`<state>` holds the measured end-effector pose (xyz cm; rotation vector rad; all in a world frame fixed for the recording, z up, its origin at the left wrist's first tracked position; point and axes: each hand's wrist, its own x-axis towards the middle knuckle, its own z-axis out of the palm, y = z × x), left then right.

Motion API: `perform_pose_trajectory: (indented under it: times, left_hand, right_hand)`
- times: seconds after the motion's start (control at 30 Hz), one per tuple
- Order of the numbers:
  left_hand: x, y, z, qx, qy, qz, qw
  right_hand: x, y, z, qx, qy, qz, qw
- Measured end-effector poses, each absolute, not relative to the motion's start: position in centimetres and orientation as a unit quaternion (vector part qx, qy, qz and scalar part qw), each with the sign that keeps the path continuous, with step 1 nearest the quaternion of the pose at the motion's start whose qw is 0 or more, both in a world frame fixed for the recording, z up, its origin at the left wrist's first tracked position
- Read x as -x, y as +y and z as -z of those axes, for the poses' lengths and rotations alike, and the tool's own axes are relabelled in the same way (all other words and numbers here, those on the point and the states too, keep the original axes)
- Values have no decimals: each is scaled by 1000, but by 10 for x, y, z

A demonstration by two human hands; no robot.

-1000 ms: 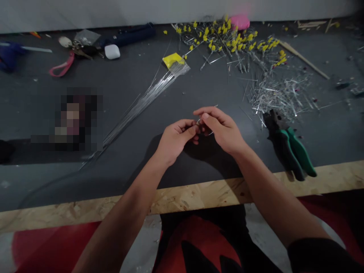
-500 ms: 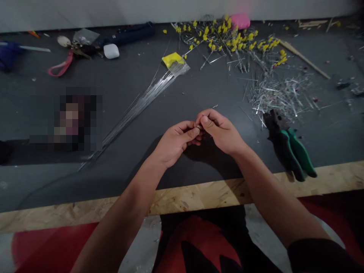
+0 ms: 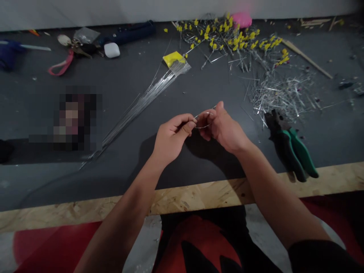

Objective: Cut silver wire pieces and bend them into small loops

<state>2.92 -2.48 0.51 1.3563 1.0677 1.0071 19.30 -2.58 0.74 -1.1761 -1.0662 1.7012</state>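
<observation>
My left hand [image 3: 172, 138] pinches a thin silver wire [image 3: 202, 127] between thumb and forefinger. The wire curves in a small open loop across to my right hand [image 3: 229, 131]. There the fingers are curled about the loop, while the thumb points up and away; their exact hold is partly hidden. Both hands are just above the dark tabletop. Off to the right lie pliers [image 3: 292, 148] with black and green handles, jaws against a heap of short cut wires [image 3: 280, 94]. A bundle of long straight wires [image 3: 139, 104] with a yellow-labelled end lies to the left.
Twisted wires with yellow tips [image 3: 239, 40] are heaped at the back, beside a pink lump [image 3: 241, 19]. Keys with a pink strap [image 3: 64, 64] and a white case [image 3: 112, 50] lie back left. A wooden stick [image 3: 308, 58] lies right. Chipboard edging [image 3: 182, 199] runs along the front.
My hands have moved slightly apart, and a wire loop now shows between them. My right thumb has lifted off its pinch and points up. The left hand keeps pinching.
</observation>
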Motion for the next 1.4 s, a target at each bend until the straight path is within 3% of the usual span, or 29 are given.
perform_pose_trajectory:
  times: [0.13,0.27,0.63,0.83,1.1,1.4]
  left_hand:
    - [-26,-27,-10,-681,447,-427,392]
    - [-28,-30,-9,-732,412,-404,363]
    - [-30,-30,-6,-694,367,-467,408]
    - [-32,-30,-6,-651,388,-476,446]
    - [-30,-28,-4,-654,375,-459,470]
    - [-31,-32,-5,-747,388,-398,366]
  right_hand:
    - [-198,-28,-12,460,-428,-715,305]
    - [-200,-32,-15,419,-433,-760,244]
    - [-206,-31,-17,325,-270,-857,295]
    - [-204,-30,-17,332,-275,-845,316]
    - [-205,-31,-17,330,-288,-854,282]
    - [-196,-33,-9,425,-370,-777,281]
